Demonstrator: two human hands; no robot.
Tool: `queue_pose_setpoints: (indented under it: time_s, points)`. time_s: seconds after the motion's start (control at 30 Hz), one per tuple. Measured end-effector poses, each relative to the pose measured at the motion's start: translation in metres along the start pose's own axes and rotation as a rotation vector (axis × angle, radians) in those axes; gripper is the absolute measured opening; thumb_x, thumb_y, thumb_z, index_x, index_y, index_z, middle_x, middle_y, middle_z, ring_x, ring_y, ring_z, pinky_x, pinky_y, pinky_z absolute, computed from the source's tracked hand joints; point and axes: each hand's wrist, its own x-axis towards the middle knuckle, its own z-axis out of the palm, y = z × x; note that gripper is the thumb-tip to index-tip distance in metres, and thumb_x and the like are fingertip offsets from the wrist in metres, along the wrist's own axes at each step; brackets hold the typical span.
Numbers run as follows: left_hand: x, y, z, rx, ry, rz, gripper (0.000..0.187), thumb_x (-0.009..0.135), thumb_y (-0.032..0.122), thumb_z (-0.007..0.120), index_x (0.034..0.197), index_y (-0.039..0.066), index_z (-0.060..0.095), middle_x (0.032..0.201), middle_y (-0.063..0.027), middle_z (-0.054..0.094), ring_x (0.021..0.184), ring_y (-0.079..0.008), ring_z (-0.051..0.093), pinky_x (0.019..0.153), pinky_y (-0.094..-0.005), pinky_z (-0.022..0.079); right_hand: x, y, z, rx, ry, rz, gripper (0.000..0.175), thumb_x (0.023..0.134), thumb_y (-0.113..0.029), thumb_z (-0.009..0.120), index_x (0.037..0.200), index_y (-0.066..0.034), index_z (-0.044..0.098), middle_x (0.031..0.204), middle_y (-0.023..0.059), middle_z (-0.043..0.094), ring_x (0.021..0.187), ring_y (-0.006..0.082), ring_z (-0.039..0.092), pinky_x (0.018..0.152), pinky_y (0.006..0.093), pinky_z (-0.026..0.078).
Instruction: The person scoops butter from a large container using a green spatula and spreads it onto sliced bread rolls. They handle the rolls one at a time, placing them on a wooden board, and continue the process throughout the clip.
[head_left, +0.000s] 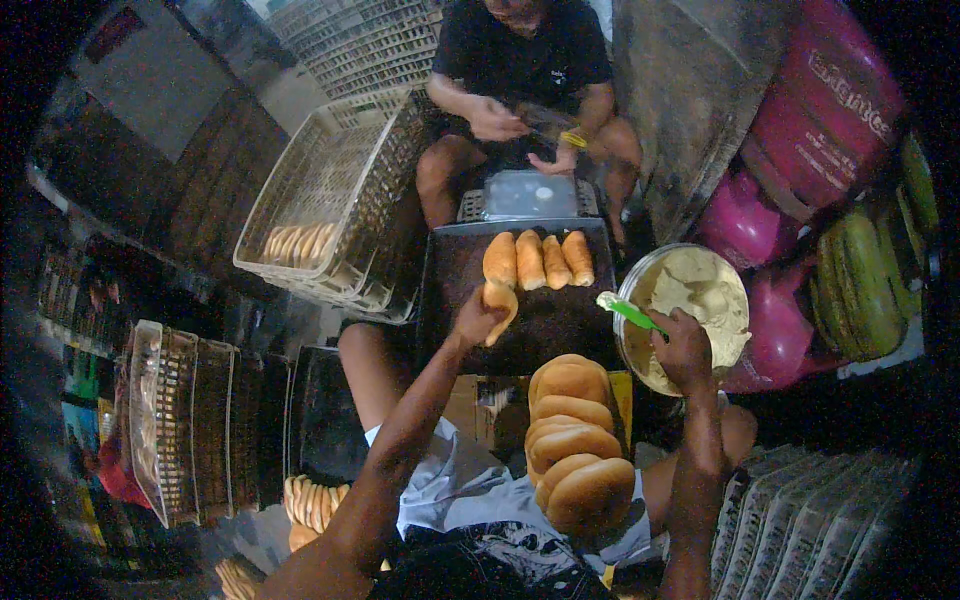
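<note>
My left hand (482, 319) holds a bread roll (501, 300) that hangs open over the near left part of a dark tray (555, 337). Several browned rolls (530, 260) lie side by side at the tray's far half. In my right hand (684, 351) is a green-handled spreader (634, 313) with pale cream on its tip, pointing left over the rim of a round tub. The tub (621, 337) holds pale yellow cream (697, 292). Close to my lap, a row of round buns (574, 442) leans together below the tray.
Across from me a person (525, 67) sits handling a clear bag above a clear plastic box (529, 195). Plastic crates (337, 187) stand at the left, one holding rolls. More crates (180, 427) are at lower left, stacked grey trays (802, 517) at lower right, pink bags (825, 120) at right.
</note>
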Motion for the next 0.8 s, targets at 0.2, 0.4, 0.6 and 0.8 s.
queue_pose_setpoints:
  time_s: [0.2, 0.4, 0.6, 0.8]
  points:
    - [-0.015, -0.061, 0.036, 1.308, -0.044, 0.304, 0.041, 0.090, 0.041, 0.059, 0.125, 0.020, 0.061, 0.122, -0.0100, 0.062, 0.114, -0.0353, 0.059, 0.100, -0.0610, 0.034, 0.000, -0.001, 0.002, 0.057, 0.065, -0.081, 0.034, 0.082, -0.014, 0.065, 0.115, -0.0086, 0.071, 0.087, 0.0174, 0.061, 0.085, 0.0369, 0.062, 0.077, 0.0465, 0.051]
    - [-0.004, -0.042, 0.003, -0.605, -0.017, -0.164, 0.037, 0.090, 0.029, 0.056, 0.115, 0.004, 0.062, 0.102, -0.0142, 0.068, 0.089, -0.0332, 0.068, 0.078, -0.0447, 0.055, 0.000, 0.001, -0.010, -0.009, 0.012, -0.018, 0.032, 0.082, -0.015, 0.064, 0.112, -0.0048, 0.070, 0.090, 0.0174, 0.062, 0.087, 0.0370, 0.063, 0.078, 0.0473, 0.051]
    - [0.013, -0.027, -0.032, -0.932, -0.090, -0.217, 0.037, 0.096, 0.029, 0.052, 0.115, -0.002, 0.059, 0.102, -0.0168, 0.068, 0.092, -0.0296, 0.070, 0.079, -0.0395, 0.059, 0.000, 0.014, -0.013, 0.064, 0.025, 0.005, 0.031, 0.083, -0.017, 0.064, 0.111, -0.0045, 0.070, 0.092, 0.0182, 0.063, 0.089, 0.0388, 0.063, 0.080, 0.0485, 0.051]
    - [0.072, -0.032, -0.052, -0.123, 0.440, -0.333, 0.046, 0.077, 0.024, 0.081, 0.111, 0.000, 0.061, 0.098, -0.0141, 0.071, 0.084, -0.0293, 0.071, 0.076, -0.0381, 0.059, 0.004, 0.026, -0.002, -0.034, 0.037, 0.005, 0.035, 0.084, -0.023, 0.061, 0.114, -0.0095, 0.070, 0.097, 0.0186, 0.065, 0.089, 0.0398, 0.064, 0.082, 0.0499, 0.052]
